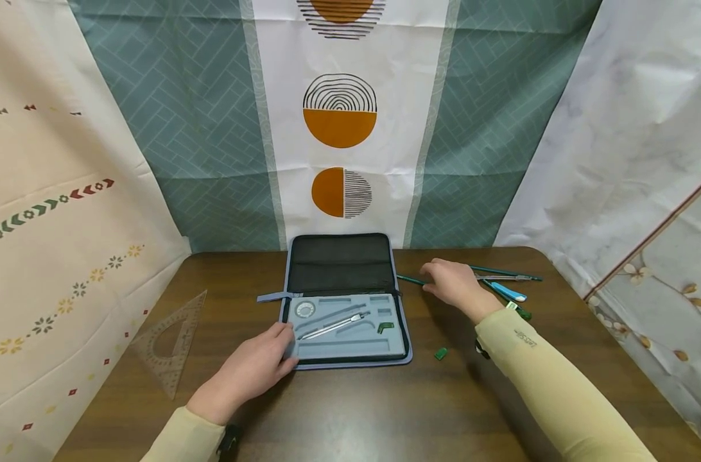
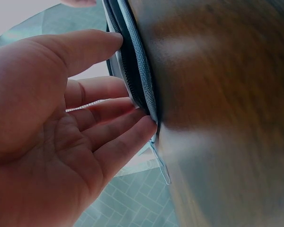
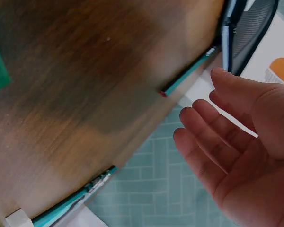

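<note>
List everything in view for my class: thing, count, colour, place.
zip case: 1, black and blue, centre
tray: 1, pale blue, in case
disc: 1, whitish, in tray
compass-like tools: 2, silver, tray and right
small pieces: 2, green, tray and table
set square: 1, clear, left
pencil-like sticks: 2, green, right of case
flat tool: 1, blue and white, right
other items: unclear number, green, far right
table: 1, brown, underneath
hangings: several, teal, white, cream, around table
sleeves: 2, pale yellow, forearms
wristbands: 2, dark, at cuffs
left hand: 1, bare, case's left edge
right hand: 1, bare, right of case
</note>
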{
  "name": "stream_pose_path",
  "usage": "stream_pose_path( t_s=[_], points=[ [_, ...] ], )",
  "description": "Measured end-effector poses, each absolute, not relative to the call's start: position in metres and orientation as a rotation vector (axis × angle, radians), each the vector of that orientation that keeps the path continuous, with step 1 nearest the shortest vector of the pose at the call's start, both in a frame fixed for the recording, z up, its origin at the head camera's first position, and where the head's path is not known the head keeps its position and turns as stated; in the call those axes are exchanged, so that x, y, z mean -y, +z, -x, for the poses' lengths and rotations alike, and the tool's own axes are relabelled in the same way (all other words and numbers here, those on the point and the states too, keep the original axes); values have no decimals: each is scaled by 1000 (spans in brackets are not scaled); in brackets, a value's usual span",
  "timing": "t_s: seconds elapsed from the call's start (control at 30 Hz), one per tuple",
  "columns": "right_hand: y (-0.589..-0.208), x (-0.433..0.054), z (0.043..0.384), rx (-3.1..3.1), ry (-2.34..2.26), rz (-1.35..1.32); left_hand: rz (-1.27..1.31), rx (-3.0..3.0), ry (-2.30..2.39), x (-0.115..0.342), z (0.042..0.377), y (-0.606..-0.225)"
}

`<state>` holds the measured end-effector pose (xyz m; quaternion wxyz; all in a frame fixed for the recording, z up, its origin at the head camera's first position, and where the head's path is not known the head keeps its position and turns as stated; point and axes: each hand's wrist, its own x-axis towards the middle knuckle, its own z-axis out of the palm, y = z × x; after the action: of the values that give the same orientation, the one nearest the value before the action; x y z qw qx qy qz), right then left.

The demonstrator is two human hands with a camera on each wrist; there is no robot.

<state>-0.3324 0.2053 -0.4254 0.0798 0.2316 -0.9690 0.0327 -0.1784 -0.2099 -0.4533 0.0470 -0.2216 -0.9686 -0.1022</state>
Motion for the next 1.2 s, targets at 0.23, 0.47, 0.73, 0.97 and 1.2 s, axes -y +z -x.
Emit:
stream_pose_path(
  t_s=[0.23, 0.47, 0.73, 0.97, 1.2],
  points=[
    [-431, -208, 344, 2968, 104, -679, 674, 2956, -315, 207, 179, -452],
    [-435, -206, 357, 3055, 147, -647, 701, 2933, -310, 207, 179, -454],
    [-438, -202, 368, 3094, 164, -646, 697, 2926, -312, 209, 178, -454],
    [-437, -197, 370, 3118, 198, -635, 692, 2916, -313, 209, 177, -456],
    [-437, -195, 371, 3134, 244, -602, 700, 2901, -309, 209, 177, -456]
  ],
)
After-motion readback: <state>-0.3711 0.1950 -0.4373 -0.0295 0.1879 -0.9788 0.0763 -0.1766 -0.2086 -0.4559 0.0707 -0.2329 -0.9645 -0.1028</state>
